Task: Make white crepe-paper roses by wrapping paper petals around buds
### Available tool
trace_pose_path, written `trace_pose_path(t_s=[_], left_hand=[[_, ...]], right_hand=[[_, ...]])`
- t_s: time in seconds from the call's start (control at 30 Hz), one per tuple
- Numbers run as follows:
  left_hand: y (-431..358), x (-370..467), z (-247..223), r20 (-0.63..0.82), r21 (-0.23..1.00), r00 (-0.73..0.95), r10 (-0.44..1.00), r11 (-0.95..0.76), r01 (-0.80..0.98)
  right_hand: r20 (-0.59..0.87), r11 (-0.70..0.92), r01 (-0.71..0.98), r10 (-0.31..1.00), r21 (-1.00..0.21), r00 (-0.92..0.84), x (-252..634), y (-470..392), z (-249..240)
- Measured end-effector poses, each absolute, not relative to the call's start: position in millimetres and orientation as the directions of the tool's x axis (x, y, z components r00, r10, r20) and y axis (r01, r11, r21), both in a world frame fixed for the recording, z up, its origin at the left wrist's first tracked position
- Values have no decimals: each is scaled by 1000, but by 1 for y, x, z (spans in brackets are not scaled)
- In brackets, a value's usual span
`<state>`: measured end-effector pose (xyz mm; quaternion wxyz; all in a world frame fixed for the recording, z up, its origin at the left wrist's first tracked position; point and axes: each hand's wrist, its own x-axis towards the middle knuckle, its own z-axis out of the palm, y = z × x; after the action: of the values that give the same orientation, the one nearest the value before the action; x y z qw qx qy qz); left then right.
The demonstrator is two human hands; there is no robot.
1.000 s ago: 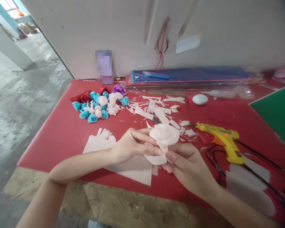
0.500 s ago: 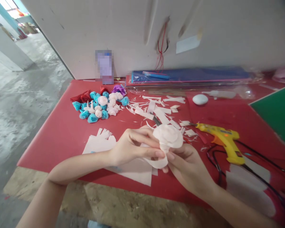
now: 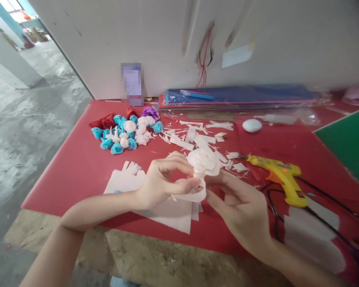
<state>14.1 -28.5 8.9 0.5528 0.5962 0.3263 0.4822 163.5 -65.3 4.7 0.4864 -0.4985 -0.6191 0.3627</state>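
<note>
A white paper flower (image 3: 204, 160) is held upright over the red table (image 3: 62, 175), with a white strip (image 3: 194, 196) curling below its base. My left hand (image 3: 167, 181) pinches the flower's base between thumb and fingers. Close against the flower's right side, my right hand (image 3: 237, 203) has its fingers bent around the base and strip; the fingertips are partly hidden. White paper sheets (image 3: 173, 217) lie beneath my hands. Behind the flower are scattered white paper scraps (image 3: 206, 139).
Blue, white, red and purple paper flowers (image 3: 117, 148) are grouped at the back left. A yellow glue gun (image 3: 287, 177) with a black cable lies at the right. Farther back are a white egg-shaped object (image 3: 252, 125) and wrapped blue sheets (image 3: 251, 95).
The flower has moved slightly left and up, with its strip. My right hand has shifted and its fingers have changed position around the base.
</note>
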Motion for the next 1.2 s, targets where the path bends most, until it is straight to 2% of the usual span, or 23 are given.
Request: trace_pose_path(t_s=[0.13, 0.27, 0.37, 0.47, 0.6, 0.77, 0.83, 0.97, 1.03, 1.2], left_hand=[[-30, 16, 7, 244, 969, 305, 921, -218, -117], [-31, 18, 2, 337, 941, 317, 887, -311, -131], [-31, 17, -2, 380, 925, 320, 868, -350, -149], [-32, 16, -2, 415, 910, 318, 853, -391, -139], [-32, 16, 0, 466, 884, 335, 819, -449, -131], [-32, 16, 1, 593, 799, 320, 739, -589, -121], [-31, 15, 0, 655, 742, 316, 686, -663, -96], [-27, 14, 0, 762, 619, 295, 577, -782, -69], [-25, 13, 0, 778, 593, 304, 549, -802, -69], [-23, 8, 8, 764, 564, 389, 514, -826, -15]], right_hand=[[415, 381, 403, 910, -832, -2, 162, -71, -1], [423, 377, 424, 906, -823, 16, 162, -74, 0], [392, 364, 375, 920, -853, 0, 162, -74, 4], [302, 291, 292, 953, -911, -8, 163, -72, 6], [138, 140, 45, 989, -989, -50, 164, -72, 1], [-10, -26, -184, 996, -983, -89, 166, -70, -2], [-34, -61, -232, 992, -971, -121, 166, -68, 0], [6, -43, -258, 982, -965, -189, 166, -63, 2], [20, -34, -255, 978, -966, -206, 167, -62, 0], [-68, -137, -284, 968, -949, -241, 168, -63, -6]])
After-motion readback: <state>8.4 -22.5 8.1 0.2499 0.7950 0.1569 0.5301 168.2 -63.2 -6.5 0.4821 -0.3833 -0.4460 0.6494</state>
